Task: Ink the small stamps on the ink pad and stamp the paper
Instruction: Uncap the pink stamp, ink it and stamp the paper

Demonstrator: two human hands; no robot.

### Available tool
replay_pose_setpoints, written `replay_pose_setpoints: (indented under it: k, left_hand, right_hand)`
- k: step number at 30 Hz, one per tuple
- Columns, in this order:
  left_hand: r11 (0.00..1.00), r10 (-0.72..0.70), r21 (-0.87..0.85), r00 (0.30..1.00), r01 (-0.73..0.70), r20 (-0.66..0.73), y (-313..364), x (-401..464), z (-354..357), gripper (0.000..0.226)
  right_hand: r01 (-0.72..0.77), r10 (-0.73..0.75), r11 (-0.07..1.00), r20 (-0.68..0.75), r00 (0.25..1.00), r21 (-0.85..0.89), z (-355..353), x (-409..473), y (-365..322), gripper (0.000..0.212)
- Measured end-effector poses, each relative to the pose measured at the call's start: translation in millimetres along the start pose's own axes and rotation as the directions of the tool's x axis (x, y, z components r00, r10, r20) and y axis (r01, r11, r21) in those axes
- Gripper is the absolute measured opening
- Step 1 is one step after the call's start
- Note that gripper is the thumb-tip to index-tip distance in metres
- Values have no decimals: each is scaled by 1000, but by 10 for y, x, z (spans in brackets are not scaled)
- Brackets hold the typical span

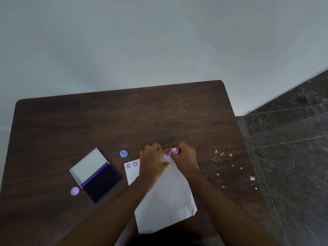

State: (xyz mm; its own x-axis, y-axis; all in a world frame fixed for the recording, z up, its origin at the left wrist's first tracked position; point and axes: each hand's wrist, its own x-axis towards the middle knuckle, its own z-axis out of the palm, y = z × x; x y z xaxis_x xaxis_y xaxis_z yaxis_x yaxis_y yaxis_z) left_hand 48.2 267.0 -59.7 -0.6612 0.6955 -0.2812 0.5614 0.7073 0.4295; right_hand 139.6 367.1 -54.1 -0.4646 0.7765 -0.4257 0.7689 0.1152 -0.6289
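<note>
White paper (166, 197) lies nearest you on the dark wood table (106, 121), running from about six o'clock up toward twelve; it is thin, creased and light, so it will skate or lift with the stamp unless you keep it pinned. Your left hand (153, 162) does that now, fingers spread and pressed flat on the sheet's far edge; your right hand (186, 160), just beside it at one o'clock, is pinched around a small pink stamp (175, 151), which appears to be face-down on the far right corner of the sheet, though the fingers hide the contact. Purple prints (132, 165) already line the far edge toward eleven o'clock. At nine o'clock sits the ink pad (103, 181), lid open, dark and wet, liable to smear; a lilac cap (75, 191) lies just beside its near corner. Farther out at eleven o'clock stands a blue stamp (123, 153), clear of the paper; it is hard, light plastic and likely slippery, so take it by the narrow waist under its knob, fingertips only.
</note>
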Motion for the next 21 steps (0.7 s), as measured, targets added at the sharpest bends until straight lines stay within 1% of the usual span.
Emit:
replay_pose_setpoints:
  k: [2, 4, 5, 6, 7, 10, 13, 15, 18, 21]
  left_hand:
    - [1000, 29, 4, 1000, -29, -9, -10, -15, -6, 58]
    - [998, 63, 24, 998, -64, 13, -9, -33, -13, 57]
    - [996, 74, 38, 997, -75, 24, -7, -40, -12, 58]
    - [996, 80, 47, 996, -82, 31, -8, -39, -11, 58]
    - [995, 84, 52, 996, -86, 34, -11, -41, -12, 59]
    - [993, 92, 65, 995, -94, 43, -4, -54, -23, 59]
    - [991, 116, 63, 993, -117, 29, -8, -86, -15, 63]
    - [993, 109, 35, 994, -109, 7, -9, -111, -28, 64]
    - [996, 51, -68, 997, -54, -49, -31, -174, -98, 58]
    - [987, -18, -162, 993, -2, -120, -108, -249, -177, 47]
  right_hand:
    - [-32, 34, 997, -33, 999, 73, -31, -30, 18, 18]
    - [-79, 117, 970, -156, 981, 229, -103, -74, 72, 17]
    - [-104, 172, 943, -195, 966, 317, -142, -89, 120, 17]
    - [-129, 223, 904, -191, 956, 408, -171, -103, 159, 15]
    - [-147, 254, 857, -155, 955, 494, -188, -125, 182, 15]
    - [-155, 256, 741, -61, 965, 653, -198, -175, 170, 15]
    - [-159, 265, 654, -27, 964, 740, -180, -186, 104, 10]
    - [-173, 276, 611, -2, 961, 773, -160, -185, 69, 6]
    - [-180, 255, 582, 32, 966, 793, -134, -210, 8, 8]
    - [-190, 239, 586, 56, 969, 787, -99, -248, -46, 8]
